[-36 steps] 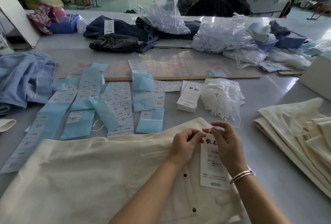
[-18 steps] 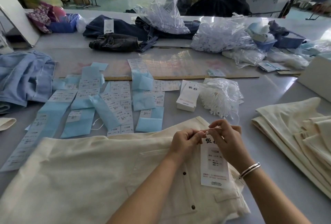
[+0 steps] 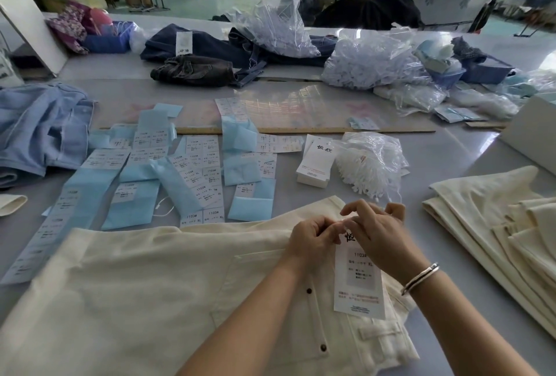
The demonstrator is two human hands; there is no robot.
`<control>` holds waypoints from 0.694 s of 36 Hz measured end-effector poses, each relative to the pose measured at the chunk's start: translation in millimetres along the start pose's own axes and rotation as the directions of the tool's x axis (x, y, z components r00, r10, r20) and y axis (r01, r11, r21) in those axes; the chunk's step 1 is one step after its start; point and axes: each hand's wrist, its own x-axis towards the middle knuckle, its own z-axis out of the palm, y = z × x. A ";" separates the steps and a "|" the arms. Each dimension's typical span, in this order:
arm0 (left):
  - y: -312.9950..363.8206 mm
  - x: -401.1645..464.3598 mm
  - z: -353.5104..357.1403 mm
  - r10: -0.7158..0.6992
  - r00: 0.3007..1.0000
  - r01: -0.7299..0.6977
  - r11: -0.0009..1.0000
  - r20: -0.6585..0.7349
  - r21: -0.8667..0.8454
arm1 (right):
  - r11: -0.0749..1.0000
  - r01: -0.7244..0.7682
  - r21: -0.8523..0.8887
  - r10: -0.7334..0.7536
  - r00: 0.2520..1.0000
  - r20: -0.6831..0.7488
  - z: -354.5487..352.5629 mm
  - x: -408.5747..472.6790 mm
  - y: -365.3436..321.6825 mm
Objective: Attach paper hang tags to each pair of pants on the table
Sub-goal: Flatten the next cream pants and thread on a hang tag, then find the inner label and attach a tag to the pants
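Note:
A cream pair of pants [image 3: 150, 294] lies flat in front of me on the grey table [image 3: 451, 165]. A white paper hang tag [image 3: 359, 282] printed "1103# XL" rests on the pants near the waistband. My left hand [image 3: 313, 240] and my right hand [image 3: 382, 237] meet at the tag's top edge, fingers curled and pinching there; a thin white tie seems to be between the fingertips but is too small to make out. My right wrist wears a silver bangle.
A stack of blank hang tags [image 3: 316, 162] and a bag of white ties [image 3: 370, 162] sit beyond my hands. Blue-backed size sticker sheets [image 3: 168, 177] spread left. Folded cream pants [image 3: 505, 225] are stacked right; blue garment [image 3: 39, 129] far left; dark jeans [image 3: 195, 69] behind.
My right hand's fingers have shifted and lifted a little at the tag's top; the tag and pants stay in place.

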 end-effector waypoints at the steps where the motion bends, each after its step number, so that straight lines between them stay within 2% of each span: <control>1: -0.4 0.6 0.2 -0.003 1.000 0.003 1.000 -0.020 0.007 | 1.000 -0.009 0.004 0.009 1.000 -0.012 1.7 -0.4 -2.3; 6: -0.1 0.5 2.8 0.000 0.998 0.007 0.995 -0.071 0.096 | 0.996 -0.071 0.058 0.077 0.991 -0.111 14.7 -4.1 -9.0; 11: 7.6 -4.7 12.8 0.022 0.981 0.006 0.990 -0.190 0.141 | 0.992 -0.101 0.070 0.112 0.976 -0.188 20.9 -1.7 -14.8; 15: 15.2 -25.8 10.6 0.176 0.971 -0.129 0.955 -0.163 0.266 | 0.954 -0.198 0.226 0.257 0.927 -0.273 20.6 -10.1 -13.0; 17: 16.5 -45.8 -13.0 0.298 0.946 -0.242 0.912 -0.127 0.331 | 0.927 -0.244 0.284 0.329 0.894 -0.304 18.6 -17.6 -12.1; 19: 13.4 -67.6 -55.4 0.377 0.912 -0.268 0.846 -0.160 0.462 | 0.913 -0.271 0.304 0.363 0.880 -0.307 14.4 -24.4 -13.2; 20: 9.6 -78.9 -83.0 0.390 0.893 -0.216 0.808 -0.223 0.548 | 0.911 -0.265 0.316 0.361 0.883 -0.300 11.7 -27.2 -15.6; 21: 6.2 -90.9 -113.5 0.379 0.873 -0.106 0.762 -0.308 0.639 | 0.911 -0.247 0.331 0.349 0.889 -0.297 9.1 -29.3 -19.2; 23: 0.3 -119.1 -177.4 0.275 0.812 0.265 0.613 -0.515 0.744 | 0.916 -0.194 0.350 0.308 0.900 -0.307 4.1 -30.5 -30.3; 25: -5.2 -152.4 -235.8 0.093 0.672 0.620 0.474 -0.735 0.626 | 0.924 -0.141 0.354 0.262 0.910 -0.322 2.4 -27.6 -46.3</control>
